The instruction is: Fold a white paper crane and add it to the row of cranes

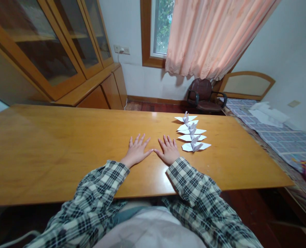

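My left hand (137, 150) lies flat on the wooden table (65, 148), palm down with its fingers spread. Beside it my right hand (168, 151) rests the same way, also open and holding nothing. The two thumb tips meet or nearly meet between the hands. Just right of my right hand, several folded white paper cranes (195, 146) stand in a row running from near to far, wings stretched sideways. The nearest crane is close to my right hand but apart from it.
A glass-fronted cabinet (90, 65) stands beyond the table on the left. Past the far edge are an office chair (204, 94) and a pink curtain (207, 38) at the window. A bed (277, 134) with a checked cover runs along the right.
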Demonstrator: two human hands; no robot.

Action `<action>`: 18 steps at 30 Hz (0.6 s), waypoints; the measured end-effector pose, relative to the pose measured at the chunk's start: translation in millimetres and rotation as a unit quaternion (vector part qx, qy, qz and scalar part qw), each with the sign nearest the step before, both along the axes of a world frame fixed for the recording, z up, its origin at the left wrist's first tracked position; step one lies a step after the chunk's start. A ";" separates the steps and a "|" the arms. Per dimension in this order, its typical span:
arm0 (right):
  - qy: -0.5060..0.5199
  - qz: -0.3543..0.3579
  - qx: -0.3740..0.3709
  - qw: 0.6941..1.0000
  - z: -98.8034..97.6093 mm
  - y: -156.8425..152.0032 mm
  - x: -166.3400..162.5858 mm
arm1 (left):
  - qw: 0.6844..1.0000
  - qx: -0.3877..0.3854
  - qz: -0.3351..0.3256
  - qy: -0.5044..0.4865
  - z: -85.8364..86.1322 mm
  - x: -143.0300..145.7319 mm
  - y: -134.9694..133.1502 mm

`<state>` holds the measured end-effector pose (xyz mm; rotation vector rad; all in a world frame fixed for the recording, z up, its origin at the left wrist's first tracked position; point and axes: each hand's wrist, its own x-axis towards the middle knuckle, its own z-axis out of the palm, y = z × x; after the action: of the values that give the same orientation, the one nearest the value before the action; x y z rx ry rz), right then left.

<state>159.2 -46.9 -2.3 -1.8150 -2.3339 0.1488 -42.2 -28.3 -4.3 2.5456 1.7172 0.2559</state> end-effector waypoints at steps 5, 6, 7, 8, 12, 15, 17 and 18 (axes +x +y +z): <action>0.000 0.000 -0.003 1.000 1.2 0.3 -0.7 | 1.000 -0.004 0.003 -0.011 0.6 -0.1 -0.9; 0.000 0.000 -0.005 1.000 1.9 0.3 -0.7 | 1.000 -0.003 0.002 -0.014 0.2 0.0 -1.3; 0.000 0.002 -0.009 1.000 2.6 0.2 -0.6 | 1.000 -0.001 0.002 -0.017 -0.2 0.1 -1.5; 0.000 0.003 -0.012 1.000 3.2 0.0 -0.4 | 1.000 0.000 0.005 -0.023 -0.4 0.1 -1.5; 0.011 0.003 0.000 1.000 1.7 -0.6 0.7 | 0.995 0.039 0.032 -0.085 10.2 -0.8 0.6; 0.035 0.005 0.025 0.999 -2.3 0.6 1.0 | 0.977 0.116 0.005 -0.177 42.8 0.1 -1.8; 0.057 0.009 0.028 0.998 -0.9 2.3 1.4 | 0.956 0.170 -0.030 -0.239 78.8 3.1 -10.6; 0.071 0.011 0.024 0.997 2.7 3.2 2.2 | 0.941 0.198 -0.048 -0.270 100.0 5.2 -17.7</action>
<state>161.4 -43.7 0.4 -1.6980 -2.2409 0.2145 -37.0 -46.0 95.7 2.4440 1.4281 1.2721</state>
